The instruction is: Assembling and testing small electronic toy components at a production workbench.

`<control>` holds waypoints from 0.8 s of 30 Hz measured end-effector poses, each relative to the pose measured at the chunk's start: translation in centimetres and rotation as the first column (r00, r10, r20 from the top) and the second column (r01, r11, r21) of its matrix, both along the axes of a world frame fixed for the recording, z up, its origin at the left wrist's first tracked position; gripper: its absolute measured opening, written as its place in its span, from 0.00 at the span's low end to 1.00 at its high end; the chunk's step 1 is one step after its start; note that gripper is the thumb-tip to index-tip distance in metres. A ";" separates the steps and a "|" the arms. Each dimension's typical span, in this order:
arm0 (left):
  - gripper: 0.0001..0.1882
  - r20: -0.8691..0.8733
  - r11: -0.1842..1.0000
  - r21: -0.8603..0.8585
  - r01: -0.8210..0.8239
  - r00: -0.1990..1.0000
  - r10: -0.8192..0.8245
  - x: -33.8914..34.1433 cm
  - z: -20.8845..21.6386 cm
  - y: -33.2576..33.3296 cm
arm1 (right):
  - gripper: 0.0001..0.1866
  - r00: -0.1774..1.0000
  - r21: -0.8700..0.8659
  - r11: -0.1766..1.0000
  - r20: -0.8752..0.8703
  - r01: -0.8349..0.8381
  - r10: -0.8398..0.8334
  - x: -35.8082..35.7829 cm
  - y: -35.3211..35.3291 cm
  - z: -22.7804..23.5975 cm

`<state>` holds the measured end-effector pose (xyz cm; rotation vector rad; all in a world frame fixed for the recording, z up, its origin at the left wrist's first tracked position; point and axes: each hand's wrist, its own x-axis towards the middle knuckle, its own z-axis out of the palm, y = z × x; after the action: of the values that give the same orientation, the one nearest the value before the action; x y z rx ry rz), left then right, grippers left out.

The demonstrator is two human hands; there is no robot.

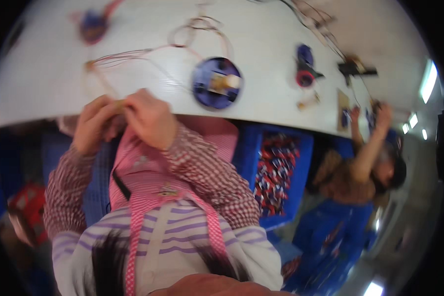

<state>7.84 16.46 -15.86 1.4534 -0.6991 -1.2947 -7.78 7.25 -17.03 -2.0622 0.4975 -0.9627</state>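
Note:
My left hand (94, 123) and my right hand (150, 120) meet at the table's near edge, their fingertips pinched together. Something small and yellowish seems to sit between them, too blurred to name. Just beyond lies a bundle of thin wires (121, 58), fanning out from a small brownish end; a pale strand runs from there toward my fingers. The wires trail across the white table (148, 29) to a loose loop (197, 30). Right of my hands rests a round blue-purple housing (202, 81) with a yellowish block and a pale round knob inside.
A blurred blue-and-red part (93, 27) lies at the far left. Farther right are a dark part with a red ring (305, 78) and a black device (356, 69). Below the table, a blue crate (301, 172) holds many small red, white and dark pieces. A co-worker (352, 172) sits at right, arms raised.

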 end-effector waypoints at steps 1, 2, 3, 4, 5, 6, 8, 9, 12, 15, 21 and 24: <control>0.11 0.010 0.998 -0.055 -0.026 1.000 0.026 -0.1 -0.2 -0.1 | 0.06 1.000 -0.023 1.000 0.023 0.012 -0.011 0.1 0.1 -0.1; 0.10 -0.024 0.999 -0.039 -0.020 1.000 0.019 -0.1 -0.3 -0.1 | 0.06 0.999 -0.045 0.999 0.050 0.017 -0.015 0.3 0.1 -0.1; 0.09 -0.056 1.000 -0.023 -0.015 0.998 0.013 -0.1 -0.4 -0.1 | 0.06 0.997 -0.042 0.998 0.065 0.052 -0.049 0.3 0.2 -0.2; 0.09 -0.057 1.000 -0.025 -0.018 0.998 0.016 -0.2 -0.6 -0.2 | 0.06 0.994 -0.033 0.997 0.086 0.076 -0.073 0.4 0.3 -0.4; 0.10 -0.060 0.999 -0.023 -0.025 0.998 0.024 -0.2 -0.8 -0.2 | 0.06 0.989 -0.020 0.996 0.117 0.092 -0.089 0.5 0.5 -0.6; 0.10 -0.085 0.999 -0.009 -0.046 0.995 0.045 -0.1 -1.0 -0.2 | 0.06 0.988 -0.025 0.995 0.118 0.098 -0.095 0.6 0.6 -0.9; 0.10 0.018 0.999 -0.032 -0.044 0.999 0.045 0.0 -1.3 -0.1 | 0.06 0.985 -0.024 0.993 0.131 0.113 -0.109 0.6 0.7 -1.7; 0.10 0.052 0.998 -0.050 -0.024 0.998 0.026 0.1 -1.5 -0.2 | 0.06 0.983 -0.123 0.983 0.141 0.137 -0.120 0.8 0.7 -2.2; 0.10 0.154 1.000 -0.027 0.015 0.988 -0.011 0.6 -1.6 -0.3 | 0.06 0.983 -0.193 0.971 0.140 0.145 -0.119 1.5 0.4 -3.2; 0.14 0.228 0.995 0.002 0.099 0.969 -0.097 1.2 -1.4 -0.5 | 0.09 0.983 -0.138 0.978 0.119 0.157 -0.141 1.5 0.3 -3.0; 0.22 0.366 1.000 -0.009 -0.028 0.930 0.029 2.8 -0.5 2.2 | 0.15 0.961 -0.082 0.970 0.177 0.230 -0.213 -6.1 0.5 -0.4; 0.25 0.438 0.992 -0.072 -0.106 0.890 0.127 3.5 -0.6 4.6 | 0.16 0.940 0.069 0.957 0.180 0.281 -0.289 -11.2 0.4 1.0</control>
<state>11.35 21.05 -16.42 1.7461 -0.9150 -0.8514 -18.99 7.64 -15.99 -1.8685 0.7228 -1.2930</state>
